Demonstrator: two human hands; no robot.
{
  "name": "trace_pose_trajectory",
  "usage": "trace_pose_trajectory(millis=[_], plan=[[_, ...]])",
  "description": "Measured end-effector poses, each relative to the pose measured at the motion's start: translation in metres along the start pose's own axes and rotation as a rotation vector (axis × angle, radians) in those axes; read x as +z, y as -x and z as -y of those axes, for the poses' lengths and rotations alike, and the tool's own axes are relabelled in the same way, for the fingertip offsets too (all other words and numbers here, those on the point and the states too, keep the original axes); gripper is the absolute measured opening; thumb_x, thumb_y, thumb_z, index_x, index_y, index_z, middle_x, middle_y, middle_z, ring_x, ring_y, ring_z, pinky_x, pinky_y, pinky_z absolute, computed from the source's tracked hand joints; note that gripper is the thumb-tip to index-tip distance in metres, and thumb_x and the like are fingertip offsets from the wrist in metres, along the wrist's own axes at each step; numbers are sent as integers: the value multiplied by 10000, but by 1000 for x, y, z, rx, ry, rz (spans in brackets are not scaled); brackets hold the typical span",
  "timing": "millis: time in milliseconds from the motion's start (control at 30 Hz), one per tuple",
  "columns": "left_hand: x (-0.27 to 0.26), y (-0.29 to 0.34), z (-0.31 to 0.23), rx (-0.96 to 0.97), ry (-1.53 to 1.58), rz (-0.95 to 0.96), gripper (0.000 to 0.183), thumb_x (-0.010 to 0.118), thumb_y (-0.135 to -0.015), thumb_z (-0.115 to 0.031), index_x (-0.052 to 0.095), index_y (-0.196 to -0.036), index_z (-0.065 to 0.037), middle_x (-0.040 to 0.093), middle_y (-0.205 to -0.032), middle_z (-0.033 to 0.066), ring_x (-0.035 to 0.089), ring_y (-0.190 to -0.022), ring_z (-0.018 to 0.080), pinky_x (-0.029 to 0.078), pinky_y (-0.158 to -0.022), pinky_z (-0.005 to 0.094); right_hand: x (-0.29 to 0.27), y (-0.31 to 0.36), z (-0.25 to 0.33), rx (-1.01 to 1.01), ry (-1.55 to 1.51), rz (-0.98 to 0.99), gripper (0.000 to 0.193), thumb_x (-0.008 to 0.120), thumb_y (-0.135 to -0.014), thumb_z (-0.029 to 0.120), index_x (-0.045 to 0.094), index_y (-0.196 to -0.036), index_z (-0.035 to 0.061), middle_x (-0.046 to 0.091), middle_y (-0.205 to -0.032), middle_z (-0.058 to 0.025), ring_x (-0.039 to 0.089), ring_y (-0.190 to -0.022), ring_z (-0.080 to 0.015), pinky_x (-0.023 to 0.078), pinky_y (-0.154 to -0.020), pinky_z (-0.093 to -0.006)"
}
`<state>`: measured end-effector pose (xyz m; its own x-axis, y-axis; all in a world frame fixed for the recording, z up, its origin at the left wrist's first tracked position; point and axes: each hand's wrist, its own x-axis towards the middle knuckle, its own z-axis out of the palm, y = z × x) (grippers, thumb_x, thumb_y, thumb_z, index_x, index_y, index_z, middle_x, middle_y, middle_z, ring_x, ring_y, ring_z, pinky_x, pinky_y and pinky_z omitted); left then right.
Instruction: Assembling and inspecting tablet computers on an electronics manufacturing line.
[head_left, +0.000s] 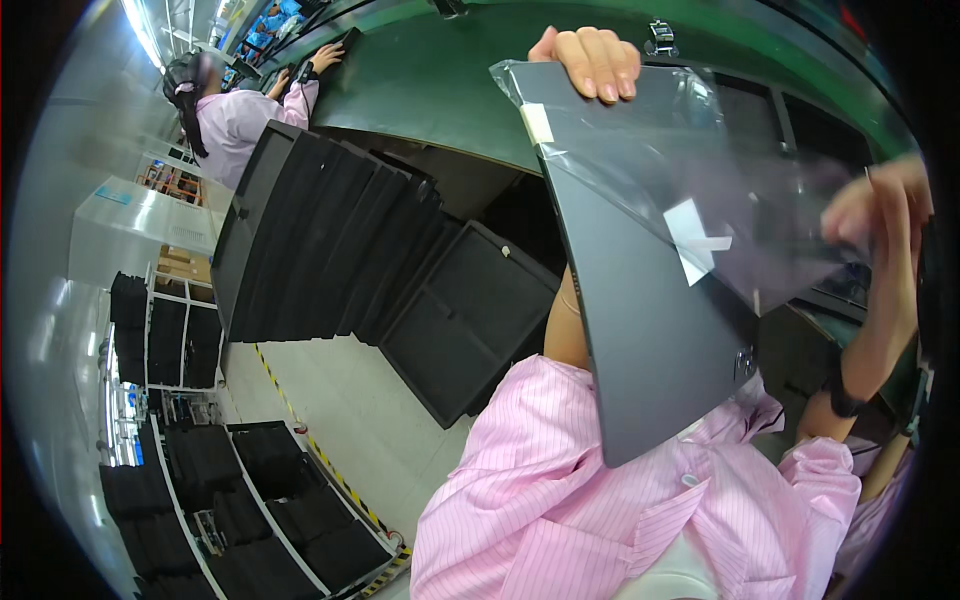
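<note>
A flat dark grey tablet [650, 330] with a small camera block at its lower right corner is held up tilted in front of my chest. My left hand [597, 62] grips its far edge, fingers over the front face. Clear protective film [745, 190] is partly lifted off the tablet; it still lies over the upper part and stretches to the right. White tabs [692, 240] are stuck on the film and at the tablet's upper left edge. My right hand [875, 210], blurred by motion, is closed on the film's right end, apart from the tablet.
Behind the tablet runs a green worktable [430, 105] with black trays [825, 130] and a small metal fixture [661, 38]. Stacked black trays [320, 240] stand on the left. Racks [240, 500] of black trays lie beyond the floor tape. A co-worker [235, 120] in pink works far left.
</note>
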<state>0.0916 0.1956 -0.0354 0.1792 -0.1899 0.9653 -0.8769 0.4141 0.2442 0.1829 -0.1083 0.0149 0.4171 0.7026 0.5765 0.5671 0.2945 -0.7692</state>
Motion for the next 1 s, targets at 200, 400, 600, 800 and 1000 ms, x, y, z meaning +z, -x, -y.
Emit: trace_pose_trajectory(millis=[200,400,600,800,1000], plan=[[2,20,-28,-21,-203,-158,451,176,-935,-182,569,-764,-40,567,-731,124,539,-728,263,403,-695,365,50,59,29,-705,314,226,231,630,-761,199,493,-728,16,563,-633,-132,609,-633,-290,538,-533,-341],[11,7,-38,20,-254,-156,386,248,-898,-201,541,-694,-54,546,-670,105,513,-648,241,392,-623,352,70,82,37,-975,540,366,261,593,-796,253,508,-793,5,534,-650,-101,585,-625,-253,519,-503,-318],[24,2,-20,26,-237,-247,532,98,-904,-171,544,-628,-81,548,-617,88,518,-617,234,393,-620,342,53,58,10,-583,555,419,370,616,-707,418,482,-634,81,470,-617,-50,509,-597,-176,387,-527,-277],[-3,38,-75,129,-259,-67,276,352,-914,-233,574,-844,-84,561,-814,67,520,-807,220,355,-756,331,23,53,-18,-392,620,308,351,684,-684,323,475,-576,63,441,-535,-35,468,-505,-193,350,-493,-273],[8,92,-58,181,-240,-336,160,528,-849,-250,549,-887,-96,519,-809,21,474,-776,183,332,-759,303,22,63,-36,-137,-244,-138,522,635,-732,374,473,-1031,-21,503,-1085,-197,441,-1090,-290,336,-903,-371]])
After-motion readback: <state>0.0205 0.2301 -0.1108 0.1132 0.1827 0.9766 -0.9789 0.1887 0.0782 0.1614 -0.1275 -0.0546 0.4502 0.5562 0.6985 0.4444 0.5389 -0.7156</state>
